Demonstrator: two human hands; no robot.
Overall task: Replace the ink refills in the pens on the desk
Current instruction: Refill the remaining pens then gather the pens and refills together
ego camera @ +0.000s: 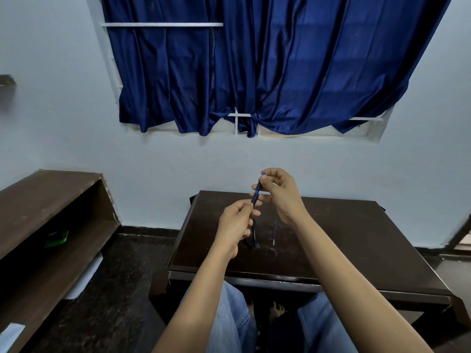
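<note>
Over the desk (331,238), left hand (235,225) and right hand (280,192) pinch a near-upright pen (256,193) leaning right.

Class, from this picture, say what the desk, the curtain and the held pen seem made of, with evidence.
Desk: probably dark varnished wood, brown with a dull sheen and scuffs. Curtain: glossy blue fabric, perhaps satin, hanging in shiny folds. Pen: likely plastic, black with blue band.
</note>
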